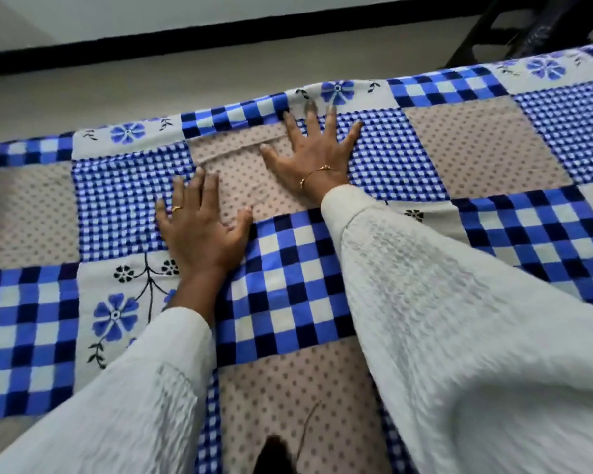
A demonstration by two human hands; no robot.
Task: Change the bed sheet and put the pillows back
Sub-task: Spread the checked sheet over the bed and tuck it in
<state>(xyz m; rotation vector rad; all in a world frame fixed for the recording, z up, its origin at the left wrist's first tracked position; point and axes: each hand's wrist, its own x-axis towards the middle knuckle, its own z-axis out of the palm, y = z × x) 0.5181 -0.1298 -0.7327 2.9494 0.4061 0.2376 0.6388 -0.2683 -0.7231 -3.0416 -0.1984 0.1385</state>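
A bed fills the view, with pale floor (151,80) and a dark skirting strip (185,35) beyond its far edge. Both sets of fingers lie straight and splayed, grasping nothing: the right hand (317,155) presses flat near the far edge, the left hand (199,220) nearer and to its left, each on the blue, white and beige patchwork cotton bed sheet (476,148). A low crease (240,147) runs left-right between them, so smoothing probably goes outward toward the far edge, nearest the right hand; no pillows show.
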